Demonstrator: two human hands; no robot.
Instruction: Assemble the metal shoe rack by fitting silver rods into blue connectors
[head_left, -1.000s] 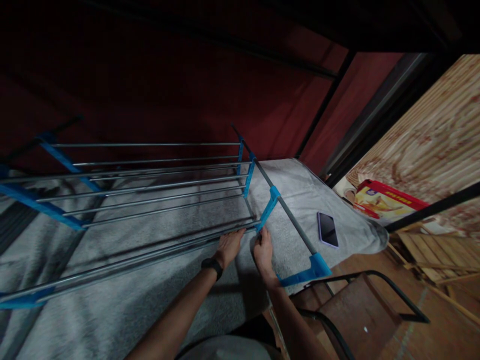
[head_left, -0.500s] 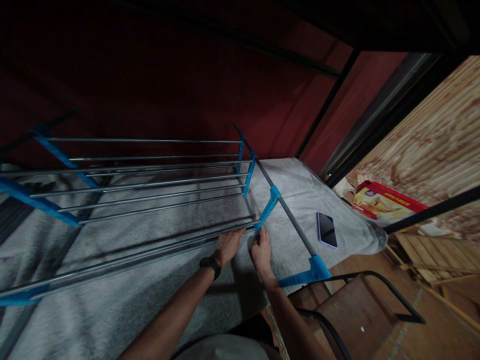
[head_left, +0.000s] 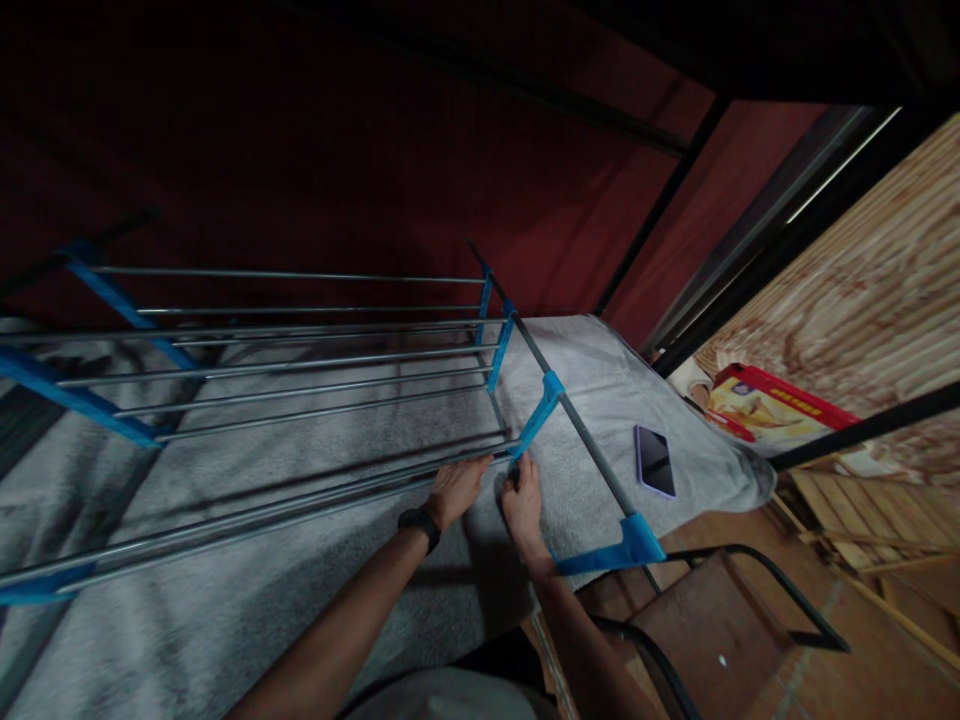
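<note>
A rack of grey metal tubes (head_left: 315, 375) and blue plastic brackets lies on its side on a grey blanket (head_left: 225, 450). My left hand (head_left: 459, 490), with a dark watch on its wrist, is closed over the end of the nearest metal tube (head_left: 337, 494). Just to its right, my right hand (head_left: 523, 505) is closed at the lower end of a blue bracket (head_left: 538, 418), its fingertips partly hidden. That bracket is joined to a long grey pole (head_left: 600, 462). Closer to me, another blue bracket (head_left: 619, 548) passes behind my right forearm.
A phone (head_left: 655, 460) lies on the blanket right of the pole. A red and yellow box (head_left: 780, 405) stands beyond the black bed frame. A brown chair (head_left: 720, 625) with black metal arms is at lower right, near wooden slats (head_left: 862, 510). Behind the rack is a dark red wall (head_left: 337, 180).
The view has shifted very slightly. Both hands keep the same places at the tube and the bracket, and the rack lies as before.
</note>
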